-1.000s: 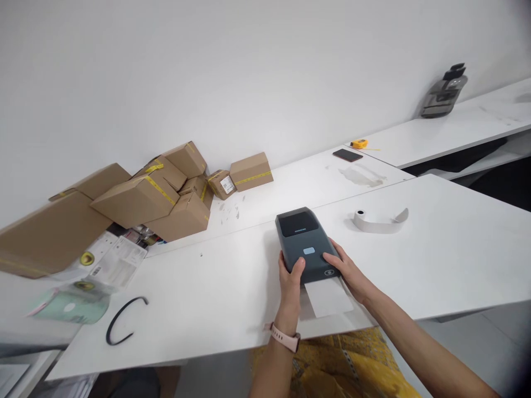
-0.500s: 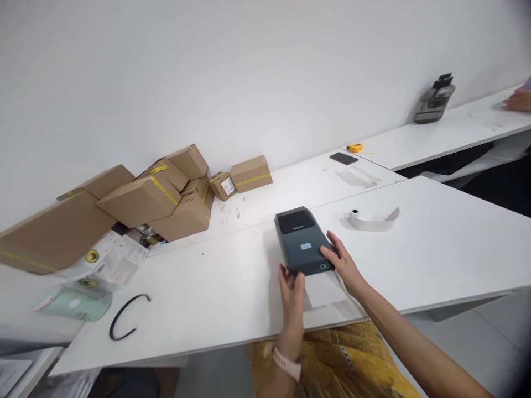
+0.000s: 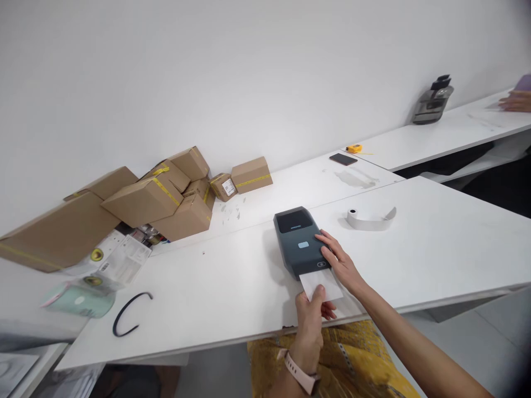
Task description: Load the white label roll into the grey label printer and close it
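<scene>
A dark blue-grey label printer (image 3: 296, 235) lies on the white table, with a white paper label (image 3: 326, 287) sticking out of its near end. My left hand (image 3: 311, 309) pinches this label, thumb on top and fingers underneath. My right hand (image 3: 342, 265) rests on the printer's right edge, its fingers stretched out over the top surface. To the right, a small roll of white paper (image 3: 369, 223) lies partly unrolled.
Cardboard boxes (image 3: 141, 202) are piled at the left against the wall. Nearer are clear-wrapped packages, a mint-green pouch (image 3: 81, 300) and a dark curved band (image 3: 118, 315). Toward the back lie a phone (image 3: 343, 159) and a yellow tape measure (image 3: 354, 148). A bottle (image 3: 433, 102) and another person's hand (image 3: 516, 101) are far right.
My left hand has left the printer's near left corner and taken hold of the paper label at its near end. My right hand stays on the printer, fingers slightly farther over its top.
</scene>
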{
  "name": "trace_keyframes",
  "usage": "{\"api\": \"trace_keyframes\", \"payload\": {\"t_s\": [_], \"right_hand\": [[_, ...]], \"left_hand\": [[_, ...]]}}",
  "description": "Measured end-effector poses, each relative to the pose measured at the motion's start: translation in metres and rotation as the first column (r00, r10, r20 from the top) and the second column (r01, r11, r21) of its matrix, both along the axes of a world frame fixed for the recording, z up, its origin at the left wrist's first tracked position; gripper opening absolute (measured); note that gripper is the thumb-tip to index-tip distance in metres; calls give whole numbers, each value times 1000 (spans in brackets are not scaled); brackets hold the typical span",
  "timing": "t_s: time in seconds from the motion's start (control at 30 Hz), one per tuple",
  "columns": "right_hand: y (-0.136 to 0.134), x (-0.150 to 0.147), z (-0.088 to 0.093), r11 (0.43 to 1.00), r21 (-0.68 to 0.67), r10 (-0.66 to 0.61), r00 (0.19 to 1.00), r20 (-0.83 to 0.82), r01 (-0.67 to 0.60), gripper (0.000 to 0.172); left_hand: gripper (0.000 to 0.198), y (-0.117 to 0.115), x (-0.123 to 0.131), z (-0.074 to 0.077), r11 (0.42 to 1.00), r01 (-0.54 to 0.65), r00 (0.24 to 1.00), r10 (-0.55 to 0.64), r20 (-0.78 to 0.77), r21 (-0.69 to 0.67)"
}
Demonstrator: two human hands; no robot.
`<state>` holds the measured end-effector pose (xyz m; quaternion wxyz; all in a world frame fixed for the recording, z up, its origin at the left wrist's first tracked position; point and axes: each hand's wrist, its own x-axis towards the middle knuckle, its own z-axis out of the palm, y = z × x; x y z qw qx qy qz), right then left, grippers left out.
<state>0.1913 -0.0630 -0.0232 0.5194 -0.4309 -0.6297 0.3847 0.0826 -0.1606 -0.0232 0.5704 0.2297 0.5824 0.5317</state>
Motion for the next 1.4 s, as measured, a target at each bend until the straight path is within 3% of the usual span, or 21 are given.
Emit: {"api": "trace_keyframes", "payload": {"t_s": [0.27, 0.37, 0.47, 0.57, 0.7, 0.87, 1.0, 1.13, 1.27, 1.4], "right_hand": [[3, -3, -6, 997, 61, -50, 998, 34, 48, 37], [3, -2, -3, 980, 180, -109, 983, 148, 82, 35], [4, -1, 4, 923, 386, -136, 933, 332, -2, 32], [5, -1, 8, 872, 482, -183, 857, 482, -85, 33], [3, -5, 10, 852, 520, -286, 772, 568, -67, 32], [0, -16, 14, 821, 571, -405, 694, 595, -10, 27], [-2, -15, 13, 835, 549, -371, 717, 590, -20, 26], [-2, -7, 12, 872, 489, -257, 811, 526, -41, 38], [-2, -1, 20, 894, 447, -206, 878, 433, -11, 48], [-3, 1, 29, 909, 414, -148, 891, 429, -49, 51]], "left_hand": [[58, 1, 0, -7, 999, 22, 999, -21, -43, 25], [59, -6, -7, -12, 987, 156, 985, -152, -87, 43], [62, -14, -23, -16, 954, 291, 952, -282, -119, 66], [66, -15, -47, -19, 983, 153, 974, -131, -187, 106], [59, -2, -75, -17, 984, -8, 957, 59, -286, 178], [52, 15, -78, -11, 958, -90, 950, 165, -265, 272], [51, 22, -66, -3, 940, -68, 957, 156, -243, 336], [61, 23, -61, 3, 941, -15, 966, 100, -237, 337], [71, 25, -60, 4, 938, 12, 966, 80, -248, 348], [81, 29, -57, 0, 925, 23, 968, 74, -239, 378]]}}
